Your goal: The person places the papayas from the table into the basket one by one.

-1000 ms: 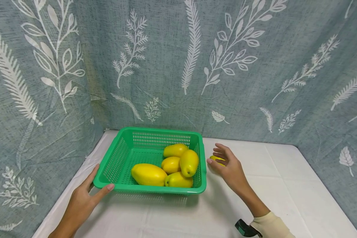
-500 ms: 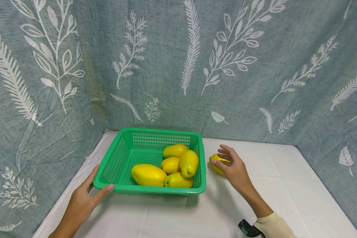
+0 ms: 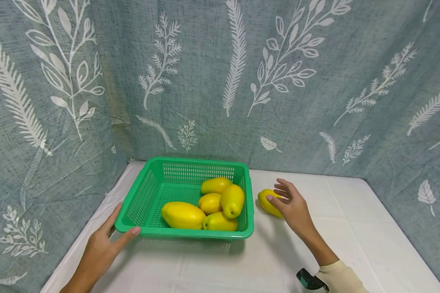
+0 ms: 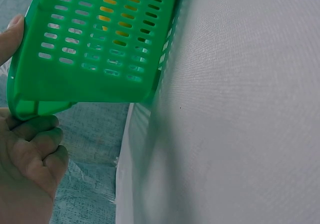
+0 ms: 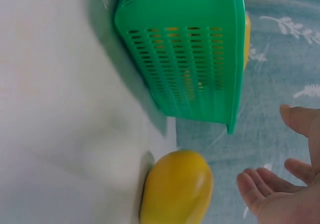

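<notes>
A green plastic basket (image 3: 185, 232) with slotted walls stands on the white table, holding several smooth yellow mango-like fruits (image 3: 183, 215). At its near left corner, my left hand (image 3: 99, 248) grips the rim, thumb on the front edge. The left wrist view shows the fingers of that hand (image 4: 35, 159) curled under the rim of the basket (image 4: 85, 79). Another yellow fruit (image 3: 269, 202) lies on the table right of the basket. My right hand (image 3: 293, 207) is over that fruit's right side in the head view; the right wrist view shows it apart from the fruit (image 5: 177, 189), fingers loosely bent and holding nothing.
The table (image 3: 344, 236) has a white cloth over it. A grey-green curtain (image 3: 205, 81) with white leaf prints hangs behind and along both sides. A dark wrist device (image 3: 309, 280) sits near the right sleeve (image 3: 341, 276).
My right hand has moved a little to the right, away from the basket, uncovering more of the loose yellow fruit. The left hand and basket have stayed in place.
</notes>
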Demonstrator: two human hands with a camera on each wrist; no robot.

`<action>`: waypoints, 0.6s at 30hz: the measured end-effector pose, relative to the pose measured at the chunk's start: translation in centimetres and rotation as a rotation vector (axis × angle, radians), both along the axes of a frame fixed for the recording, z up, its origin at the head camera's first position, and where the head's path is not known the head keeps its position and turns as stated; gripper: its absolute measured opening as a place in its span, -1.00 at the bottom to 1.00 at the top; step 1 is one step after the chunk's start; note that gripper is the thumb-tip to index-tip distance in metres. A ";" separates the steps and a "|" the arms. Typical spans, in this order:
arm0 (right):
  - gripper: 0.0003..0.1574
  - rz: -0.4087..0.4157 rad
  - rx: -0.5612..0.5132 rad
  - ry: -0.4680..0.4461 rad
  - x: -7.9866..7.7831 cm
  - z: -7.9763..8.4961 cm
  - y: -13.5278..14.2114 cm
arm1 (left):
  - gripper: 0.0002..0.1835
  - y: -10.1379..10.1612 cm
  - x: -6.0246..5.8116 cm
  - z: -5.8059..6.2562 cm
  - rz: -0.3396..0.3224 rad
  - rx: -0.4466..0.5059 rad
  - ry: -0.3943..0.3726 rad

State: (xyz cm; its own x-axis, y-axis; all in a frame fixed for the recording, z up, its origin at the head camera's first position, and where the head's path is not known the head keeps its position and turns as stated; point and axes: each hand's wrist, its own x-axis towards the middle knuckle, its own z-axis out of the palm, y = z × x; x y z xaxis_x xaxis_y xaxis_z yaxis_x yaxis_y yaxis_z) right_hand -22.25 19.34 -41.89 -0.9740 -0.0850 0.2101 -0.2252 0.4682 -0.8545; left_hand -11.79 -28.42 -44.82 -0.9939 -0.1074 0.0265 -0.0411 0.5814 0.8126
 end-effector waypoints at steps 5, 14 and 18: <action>-0.14 -0.024 0.009 -0.015 -0.3 -0.2 0.4 | 0.04 0.0 -0.1 0.0 -0.005 0.006 -0.012; -0.12 -0.047 0.000 -0.040 -0.6 -0.5 0.9 | 0.04 0.0 -0.1 0.0 -0.004 0.007 -0.016; -0.11 -0.059 0.014 -0.043 -0.7 -0.7 1.2 | 0.04 -0.1 -0.1 0.0 -0.001 0.009 -0.021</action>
State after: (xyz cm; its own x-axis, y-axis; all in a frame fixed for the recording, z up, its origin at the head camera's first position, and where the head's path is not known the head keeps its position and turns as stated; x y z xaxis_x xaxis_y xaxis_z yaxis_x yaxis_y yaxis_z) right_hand -22.95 20.53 -42.58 -0.9854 -0.0293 0.1674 -0.1600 0.4913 -0.8561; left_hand -11.84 -28.47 -44.80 -0.9943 -0.1062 0.0043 -0.0578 0.5739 0.8169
